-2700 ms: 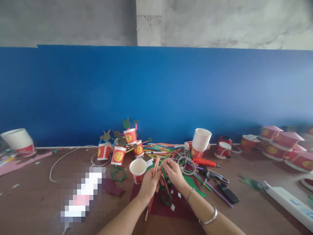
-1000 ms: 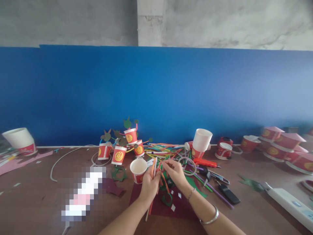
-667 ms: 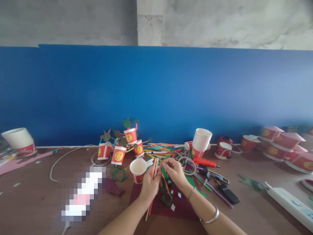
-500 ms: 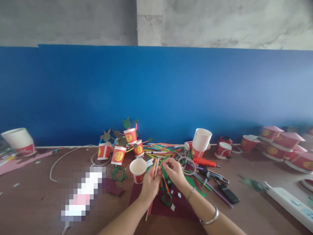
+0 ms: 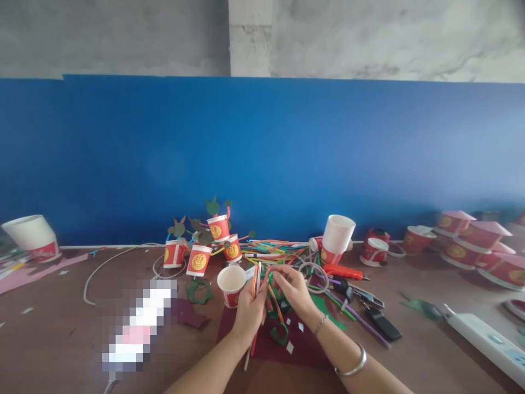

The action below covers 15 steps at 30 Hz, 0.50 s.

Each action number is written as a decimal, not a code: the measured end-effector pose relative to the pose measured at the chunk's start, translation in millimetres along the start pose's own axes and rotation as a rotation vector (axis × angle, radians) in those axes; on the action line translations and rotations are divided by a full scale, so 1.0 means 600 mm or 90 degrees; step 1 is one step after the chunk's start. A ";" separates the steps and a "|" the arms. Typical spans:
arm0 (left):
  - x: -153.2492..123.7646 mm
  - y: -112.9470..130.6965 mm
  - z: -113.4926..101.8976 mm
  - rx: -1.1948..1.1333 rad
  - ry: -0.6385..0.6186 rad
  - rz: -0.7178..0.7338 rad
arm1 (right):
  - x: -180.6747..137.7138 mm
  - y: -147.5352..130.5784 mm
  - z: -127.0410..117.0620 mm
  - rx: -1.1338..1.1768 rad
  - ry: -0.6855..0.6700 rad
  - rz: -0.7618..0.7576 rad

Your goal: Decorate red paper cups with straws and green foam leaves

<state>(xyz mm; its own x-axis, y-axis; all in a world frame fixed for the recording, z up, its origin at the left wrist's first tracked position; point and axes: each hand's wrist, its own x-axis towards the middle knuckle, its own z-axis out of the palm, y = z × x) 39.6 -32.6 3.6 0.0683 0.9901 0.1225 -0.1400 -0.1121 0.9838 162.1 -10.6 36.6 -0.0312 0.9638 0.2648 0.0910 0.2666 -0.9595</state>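
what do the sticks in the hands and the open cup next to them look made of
Sticks: thin tubes in flat orange and red, probably plastic or paper straws; too small to tell. Cup: looks like paper, with a matte white inside, rolled rim and printed red outside.

Both forearms are bare, with no sleeves in view. The left hand (image 5: 249, 313) carries no ring, watch or band on its visible side. The right hand (image 5: 292, 289) has a thin beaded bracelet (image 5: 318, 326) at the wrist. Farther up the right forearm sits a plain, smooth silver bangle (image 5: 353, 364), round in section.
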 end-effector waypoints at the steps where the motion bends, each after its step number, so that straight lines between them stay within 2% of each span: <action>1: 0.000 -0.001 0.000 0.000 0.005 0.000 | 0.000 0.000 0.000 0.001 0.001 0.003; 8: -0.002 0.010 0.002 0.023 0.006 -0.011 | 0.000 0.002 0.002 -0.027 0.022 0.017; 15: -0.002 0.010 -0.001 0.069 0.027 0.011 | 0.002 0.003 -0.001 -0.028 0.003 0.031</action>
<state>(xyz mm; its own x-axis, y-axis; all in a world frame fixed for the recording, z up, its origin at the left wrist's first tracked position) 38.3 -34.2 9.4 0.0252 0.9904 0.1360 -0.0333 -0.1352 0.9903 163.0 -9.2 35.2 -0.0212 0.9755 0.2190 0.1355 0.2198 -0.9661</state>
